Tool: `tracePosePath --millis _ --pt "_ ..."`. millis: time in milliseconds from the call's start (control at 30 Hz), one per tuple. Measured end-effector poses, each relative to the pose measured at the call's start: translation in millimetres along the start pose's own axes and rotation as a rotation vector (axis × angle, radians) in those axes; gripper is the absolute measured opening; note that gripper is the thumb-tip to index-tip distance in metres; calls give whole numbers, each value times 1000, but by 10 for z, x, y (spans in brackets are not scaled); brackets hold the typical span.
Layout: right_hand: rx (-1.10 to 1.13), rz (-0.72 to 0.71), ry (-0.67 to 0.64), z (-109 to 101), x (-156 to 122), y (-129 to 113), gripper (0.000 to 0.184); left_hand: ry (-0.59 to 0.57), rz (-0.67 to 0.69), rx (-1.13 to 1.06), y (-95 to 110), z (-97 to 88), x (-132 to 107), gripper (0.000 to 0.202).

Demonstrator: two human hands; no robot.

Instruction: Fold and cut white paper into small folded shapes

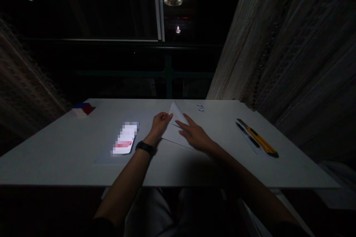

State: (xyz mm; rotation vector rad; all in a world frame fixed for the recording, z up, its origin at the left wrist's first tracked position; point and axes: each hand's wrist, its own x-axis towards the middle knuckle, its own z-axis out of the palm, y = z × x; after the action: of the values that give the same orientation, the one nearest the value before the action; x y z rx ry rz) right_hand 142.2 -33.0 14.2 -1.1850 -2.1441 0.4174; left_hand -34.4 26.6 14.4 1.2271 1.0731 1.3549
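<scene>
A white sheet of paper (178,136) lies on the table in front of me, its far end folded to a point. My left hand (160,126) pinches the fold's left edge between thumb and fingers; a dark watch band circles that wrist. Across the right side of the folded part rests my right hand (196,135), fingers stretched out and apart, touching the paper. Part of the sheet's right side is hidden beneath that hand. To the left of my left hand lies a lit phone (125,139) with a blurred-out screen.
On the white table (69,144), a colored cube (82,109) sits at the far left. A yellow cutter (261,140) and a dark pen (247,134) lie at the right. Small marked pieces (200,108) are near the back edge. Curtains (236,44) flank a dark window.
</scene>
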Motion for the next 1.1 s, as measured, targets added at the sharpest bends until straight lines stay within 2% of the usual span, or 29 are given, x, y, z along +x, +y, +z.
tracePosePath --millis 133,233,300,433,567,633,733,833,967,1100 --pt "13 -31 -6 -17 0 -78 49 53 14 -26 17 -9 0 40" --pt "111 -34 15 -44 7 -118 63 64 6 -67 45 -17 -3 43" --pt "261 22 49 -53 19 -122 75 61 15 -98 68 -17 -9 43" --pt "700 220 108 -43 63 -92 81 50 69 -77 121 13 -43 41" --pt "910 313 162 -26 103 -95 93 16 136 -7 167 76 -98 45" --pt "965 326 166 -14 112 -119 97 0 163 27 178 100 -118 46" --pt "1009 315 193 13 115 -157 97 13 218 99 184 112 -131 36" --pt "998 300 239 41 117 -173 94 16 330 217 188 110 -142 27" --pt "949 278 304 57 122 -172 91 -16 488 358 202 130 -186 30" --pt "952 276 335 49 120 -194 90 24 478 357 219 163 -238 34"
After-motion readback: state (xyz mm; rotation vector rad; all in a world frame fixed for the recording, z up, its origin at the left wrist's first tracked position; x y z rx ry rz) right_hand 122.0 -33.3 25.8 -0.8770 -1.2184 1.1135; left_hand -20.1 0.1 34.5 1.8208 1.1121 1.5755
